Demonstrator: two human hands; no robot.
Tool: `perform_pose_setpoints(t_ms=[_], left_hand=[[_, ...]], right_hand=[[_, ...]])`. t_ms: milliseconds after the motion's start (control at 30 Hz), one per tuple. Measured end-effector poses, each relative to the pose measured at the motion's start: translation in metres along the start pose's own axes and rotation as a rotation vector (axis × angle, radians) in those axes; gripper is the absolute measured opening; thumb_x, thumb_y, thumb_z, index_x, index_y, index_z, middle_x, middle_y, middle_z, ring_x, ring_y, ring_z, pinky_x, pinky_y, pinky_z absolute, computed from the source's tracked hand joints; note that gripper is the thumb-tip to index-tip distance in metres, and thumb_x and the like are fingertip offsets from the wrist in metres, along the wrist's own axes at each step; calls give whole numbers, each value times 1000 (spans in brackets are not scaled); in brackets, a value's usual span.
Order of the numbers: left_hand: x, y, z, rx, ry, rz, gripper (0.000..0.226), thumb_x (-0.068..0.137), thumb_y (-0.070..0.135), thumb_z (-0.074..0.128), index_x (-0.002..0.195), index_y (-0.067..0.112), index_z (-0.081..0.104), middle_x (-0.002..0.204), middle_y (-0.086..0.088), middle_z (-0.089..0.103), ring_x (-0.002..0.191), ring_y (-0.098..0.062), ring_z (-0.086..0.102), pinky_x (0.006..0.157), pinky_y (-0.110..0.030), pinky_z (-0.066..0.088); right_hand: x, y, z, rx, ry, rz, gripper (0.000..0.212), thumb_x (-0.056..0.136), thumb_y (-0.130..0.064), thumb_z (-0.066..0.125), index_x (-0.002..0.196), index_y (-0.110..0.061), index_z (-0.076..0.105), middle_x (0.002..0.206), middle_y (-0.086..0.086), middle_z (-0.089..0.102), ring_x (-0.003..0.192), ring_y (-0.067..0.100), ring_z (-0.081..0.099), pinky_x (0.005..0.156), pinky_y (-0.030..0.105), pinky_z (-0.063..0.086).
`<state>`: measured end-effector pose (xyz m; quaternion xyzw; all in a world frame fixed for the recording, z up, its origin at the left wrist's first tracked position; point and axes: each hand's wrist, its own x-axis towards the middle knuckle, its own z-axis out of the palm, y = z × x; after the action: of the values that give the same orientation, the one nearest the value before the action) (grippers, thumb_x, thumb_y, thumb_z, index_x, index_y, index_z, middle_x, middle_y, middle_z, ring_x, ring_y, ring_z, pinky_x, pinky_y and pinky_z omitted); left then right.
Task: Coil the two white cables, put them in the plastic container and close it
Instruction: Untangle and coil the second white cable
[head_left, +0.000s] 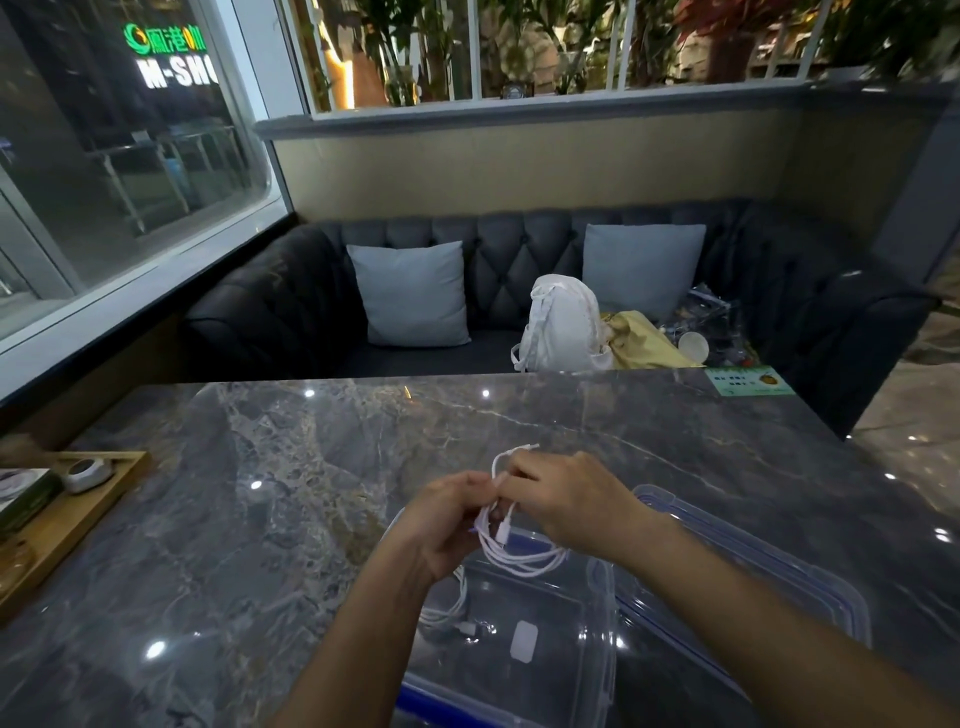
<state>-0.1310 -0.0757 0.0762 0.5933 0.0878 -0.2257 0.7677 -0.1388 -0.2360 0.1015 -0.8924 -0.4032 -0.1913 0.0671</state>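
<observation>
A white cable (519, 558) is held in loops above the clear plastic container (597, 649). My left hand (441, 525) pinches the loops from the left. My right hand (566, 499) grips the same cable from the right, with one loop rising over its fingers. A second white cable (449, 616) lies coiled inside the container, partly hidden by my left forearm. The container's clear lid with blue trim (769, 571) lies flat on the table just right of it.
The grey marble table (311, 493) carries a wooden tray (78, 514) with small items at the left edge and a green card (750, 381) at the far right corner. Behind it is a dark sofa with a white bag (563, 325).
</observation>
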Motion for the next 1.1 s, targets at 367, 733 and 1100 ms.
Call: perform_pose_setpoints(t_ms=[367,733,1100], left_hand=[[-6,3,15,577,253,509,19,80,7,66,98,15,64,65,-5,64,53,-18,59,50,-27,48],[4,5,8,1291,-121,363,14,81,0,47,86,9,56,88,-11,63,82,-26,58,69,-33,45],[-1,5,-4,609,-339,218,23,76,-8,57,84,12,64,75,0,64,71,-12,58,65,-21,46]], right_hand=[[-6,-1,14,419,132,257,9,81,-6,61,79,2,60,78,14,62,64,28,56,58,42,48],[-3,1,17,653,-6,531,32,80,-10,65,61,-26,44,64,-9,48,65,18,50,64,37,44],[11,-4,13,1022,21,643,23,80,-5,66,65,-18,54,54,3,59,44,7,56,47,20,47]])
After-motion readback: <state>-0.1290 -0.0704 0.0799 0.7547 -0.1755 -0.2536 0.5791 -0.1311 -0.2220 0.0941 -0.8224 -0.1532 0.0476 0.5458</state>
